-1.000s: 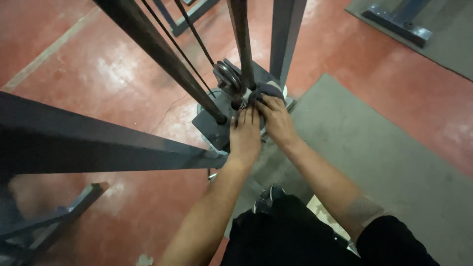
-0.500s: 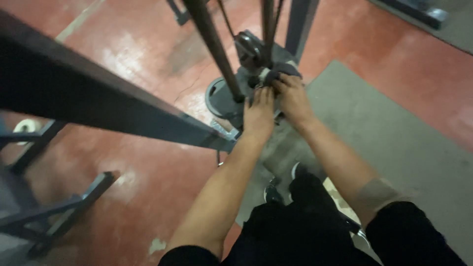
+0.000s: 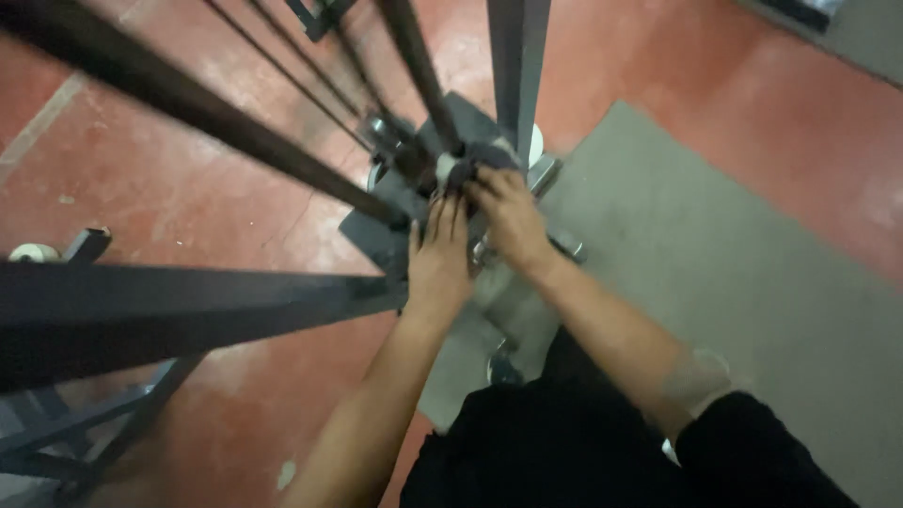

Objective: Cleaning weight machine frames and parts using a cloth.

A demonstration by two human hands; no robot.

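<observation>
Red painted floor fills the left and top of the view, and a grey mat covers the right side down to the lower right corner. At the mat's upper left corner a grey base plate is seen, out of which dark steel rods and a square post rise. A dark cloth is bunched against the foot of the rods, on the plate. The right hand is curled over the cloth, with its fingers pressed together on it. The left hand is laid flat on the plate just beside it, fingers slightly spread and fingertips touching the rod foot. Whether the cloth is pinched cannot be told through the blur. Wiping here is judged best done with the cloth wrapped round the rod foot and worked in short strokes, while the frame is steadied by the left hand. Compared with the frame half a second earlier, the view has swung, a dark beam now crosses lower on the left, and both hands are kept at the same spot on the plate.
</observation>
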